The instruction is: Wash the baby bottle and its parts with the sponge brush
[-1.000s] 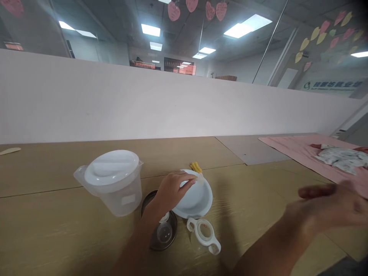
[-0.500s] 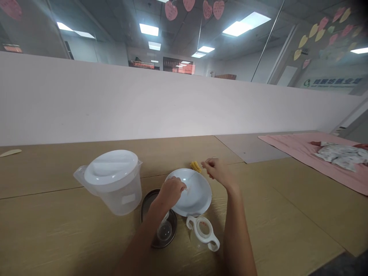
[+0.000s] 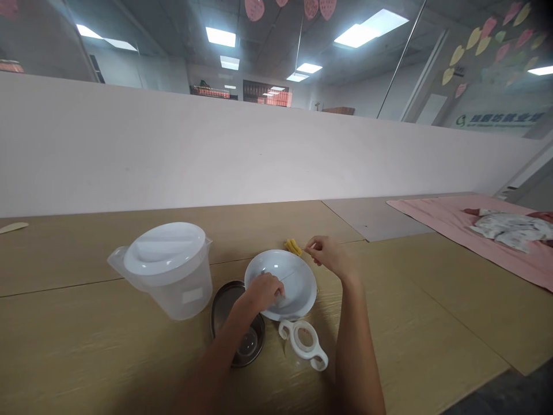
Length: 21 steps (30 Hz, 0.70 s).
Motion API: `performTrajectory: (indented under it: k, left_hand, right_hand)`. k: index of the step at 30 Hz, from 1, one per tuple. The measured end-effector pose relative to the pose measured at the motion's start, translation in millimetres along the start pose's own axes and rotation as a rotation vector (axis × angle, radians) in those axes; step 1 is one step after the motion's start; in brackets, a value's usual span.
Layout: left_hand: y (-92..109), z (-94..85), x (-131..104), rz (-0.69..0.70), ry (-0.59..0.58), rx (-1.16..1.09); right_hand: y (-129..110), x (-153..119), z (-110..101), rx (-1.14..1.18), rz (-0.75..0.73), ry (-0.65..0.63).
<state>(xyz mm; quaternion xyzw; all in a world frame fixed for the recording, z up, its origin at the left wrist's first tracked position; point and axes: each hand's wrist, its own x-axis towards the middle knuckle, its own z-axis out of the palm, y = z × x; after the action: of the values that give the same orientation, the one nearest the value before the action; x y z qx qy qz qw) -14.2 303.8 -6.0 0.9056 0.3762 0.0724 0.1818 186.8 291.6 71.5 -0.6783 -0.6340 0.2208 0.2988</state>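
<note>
My left hand reaches over the left part of a white bowl, its fingers pinched together low inside the rim. What they hold is too small to make out. Just right of a small yellow object behind the bowl, my right hand has thumb and fingertips pressed together; anything between them is too small to name. A dark round tray lies partly under my left forearm, with a small clear cup on it. In front of the bowl is a white two-handled ring piece on a clear container.
A lidded clear plastic pitcher stands at the left. Farther left lies a flat pale object. A pink cloth with a patterned white cloth covers the right back. A white wall runs behind the table.
My left hand has moved a little right and lower into the bowl. My right hand stays near the yellow object. The whole view has shifted slightly.
</note>
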Motion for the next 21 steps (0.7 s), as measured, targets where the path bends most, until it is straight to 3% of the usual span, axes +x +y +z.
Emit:
performTrajectory:
  k: [3,7,12,17,21]
  left_hand:
    - [0.0,-12.9,-4.5,0.021,0.048,-0.052]
    - [4.5,-43.7,-16.1,0.043,0.188,-0.168]
    - [26.6,-75.6,-35.9,0.06,0.335,-0.309]
    - [53.9,-87.8,-48.6,0.103,0.353,-0.373]
    - [63.5,-89.8,-52.0,0.105,0.367,-0.4]
  right_hand:
    - [-0.4,-2.1,-0.9,-0.049,0.032,-0.002]
    - [-7.0,-9.3,-5.6,-0.057,0.014,-0.01]
    - [-33.2,-33.5,-14.8,0.108,-0.211,-0.09]
    - [-61.3,-63.2,-16.6,0.118,-0.395,-0.107]
    - [-70.7,-81.8,-19.2,0.023,-0.484,-0.099]
